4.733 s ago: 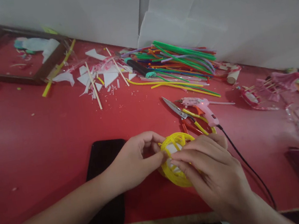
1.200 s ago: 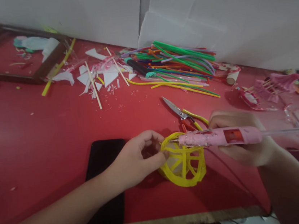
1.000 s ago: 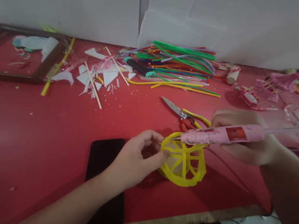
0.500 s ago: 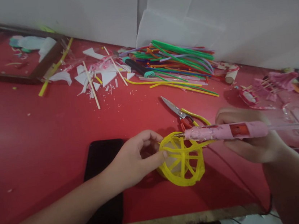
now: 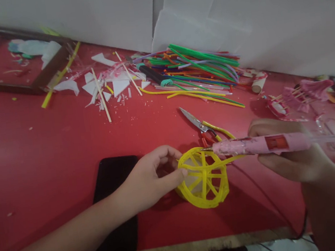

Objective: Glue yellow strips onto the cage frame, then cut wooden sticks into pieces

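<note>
A yellow wheel-shaped frame (image 5: 202,177) made of straw pieces stands on the red table (image 5: 51,152) near its front edge. My left hand (image 5: 149,176) pinches the frame's left rim with fingers curled. My right hand (image 5: 290,155) is wrapped round a pink glue gun (image 5: 258,145), held level with its nozzle pointing left at the frame's upper right rim. A clear glue stick juts from the gun's back end to the right.
A black phone (image 5: 116,205) lies under my left forearm. Scissors (image 5: 204,128) with yellow-red handles lie behind the frame. Several coloured straws (image 5: 197,71), white scraps and wooden sticks (image 5: 102,92) are farther back. A wooden frame (image 5: 45,71) is far left; pink craft pieces (image 5: 301,97) are right.
My right hand left the frame and took up the glue gun. Over the last second the gun has drawn back to the right, its nozzle moving from the frame's middle to its right rim.
</note>
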